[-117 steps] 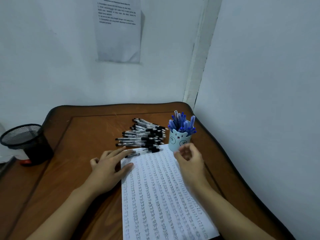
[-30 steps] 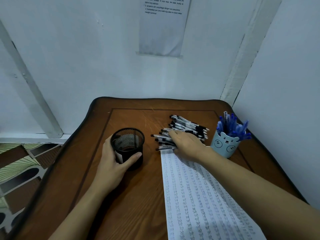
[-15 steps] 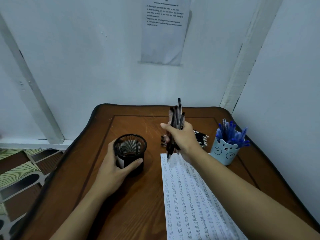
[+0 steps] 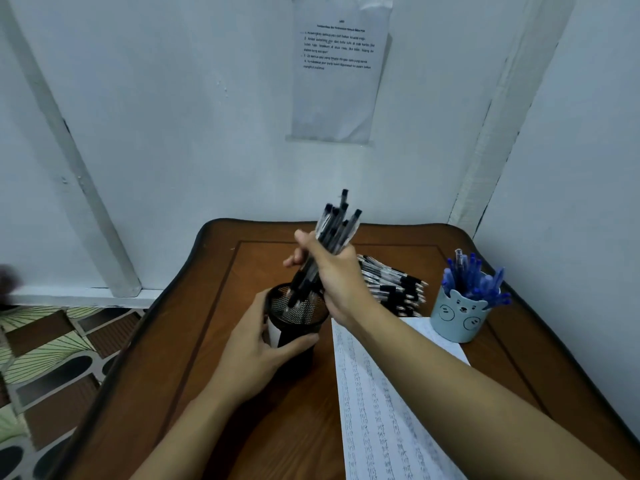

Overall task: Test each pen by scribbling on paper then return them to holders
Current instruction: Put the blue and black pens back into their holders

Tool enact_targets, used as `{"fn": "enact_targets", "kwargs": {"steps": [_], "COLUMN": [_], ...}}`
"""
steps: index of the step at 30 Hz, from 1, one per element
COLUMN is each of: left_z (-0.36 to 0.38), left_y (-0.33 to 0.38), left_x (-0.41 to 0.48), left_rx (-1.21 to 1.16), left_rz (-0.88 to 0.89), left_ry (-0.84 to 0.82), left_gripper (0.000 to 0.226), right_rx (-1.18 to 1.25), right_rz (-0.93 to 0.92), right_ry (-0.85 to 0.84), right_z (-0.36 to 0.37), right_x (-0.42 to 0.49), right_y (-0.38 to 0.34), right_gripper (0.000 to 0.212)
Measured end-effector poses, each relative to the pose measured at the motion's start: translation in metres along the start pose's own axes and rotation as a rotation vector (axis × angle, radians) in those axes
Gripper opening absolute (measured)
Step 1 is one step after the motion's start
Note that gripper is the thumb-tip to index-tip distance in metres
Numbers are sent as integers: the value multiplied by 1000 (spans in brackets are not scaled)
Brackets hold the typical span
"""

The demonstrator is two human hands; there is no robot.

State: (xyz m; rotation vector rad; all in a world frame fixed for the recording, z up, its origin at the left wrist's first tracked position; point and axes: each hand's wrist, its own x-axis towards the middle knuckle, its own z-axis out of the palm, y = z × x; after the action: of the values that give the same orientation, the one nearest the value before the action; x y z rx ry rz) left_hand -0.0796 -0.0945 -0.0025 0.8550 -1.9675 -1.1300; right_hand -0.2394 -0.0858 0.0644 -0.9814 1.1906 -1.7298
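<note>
The holder [image 4: 298,327] stands left of the paper [image 4: 377,410], a pen bundle [image 4: 334,226] dipping in; beyond the paper lie loose pens [image 4: 394,287], a cup [image 4: 457,320] to their right.

Brown wooden table [image 4: 194,393], darker raised rim, rounded corners, thin inset line framing the top. Pushed into a corner between pale walls.

Left of middle, upright on the bare wood: black mesh cup [image 4: 304,327], white label on its side.

Right of it, lying flat and running toward the near edge: long sheet of paper [image 4: 381,410], crowded with rows of scribbles.

Just past the paper's far edge: loose pile of black pens [image 4: 391,289], lying mostly side by side.

At the paper's far right corner: pale blue bear cup [image 4: 459,317], upright, packed with blue pens [image 4: 471,278]. Standing on that corner or merely touching it, unclear.
</note>
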Motion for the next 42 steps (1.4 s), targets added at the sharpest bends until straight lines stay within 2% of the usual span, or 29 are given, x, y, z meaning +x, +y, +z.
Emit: {"fn": "enact_targets", "kwargs": {"steps": [2,6,11,16,18,20,21,24,26,31,34,37,40,42], "left_z": [0,2,4,5,6,8,9,11,10,11,9,7,7,7], "left_y": [-1,-5,-8,-11,-15,-18,-18,-20,-21,-18,-18,-16,-15,-14], "left_x": [-1,-4,-6,-6,-8,-12,-13,-14,-13,-13,-11,-11,-10,-10], "left_rx": [-6,-16,-17,-19,-18,-18,-8,12,8,5,10,17,27,40], "left_rz": [-1,-3,0,-12,-10,0,7,5,-3,-10,-26,-44,-63,-72], "left_ry": [10,29,43,46,63,84,85,75,69,59,31,-3,-7,-5], "left_gripper": [72,73,75,81,88,94,93,84,84,74,76,79,83,84], "right_rx": [-142,-223,-162,-228,-306,-378,-377,-233,-181,-314,-320,-335,-594,-1011], "right_rz": [-23,25,113,98,134,198,206,135,106,132,178,134,10,-59], "right_ry": [-9,2,-3,-18,-65,-57,-44,-78,-98,-105,-134,-83,76,93], "right_z": [0,-5,-13,-10,-10,-12,-12,-16,-20,-27,-35,-53,-77,-98], "right_x": [-5,-12,-21,-17,-16,-19,-21,-23,-23,-29,-31,-27,-17,-7], "right_y": [11,21,38,37,37,41,42,40,37,41,33,17,9,12], "right_gripper": [24,35,20,23,32,52,56,46,46,56,68,65,38,23]}}
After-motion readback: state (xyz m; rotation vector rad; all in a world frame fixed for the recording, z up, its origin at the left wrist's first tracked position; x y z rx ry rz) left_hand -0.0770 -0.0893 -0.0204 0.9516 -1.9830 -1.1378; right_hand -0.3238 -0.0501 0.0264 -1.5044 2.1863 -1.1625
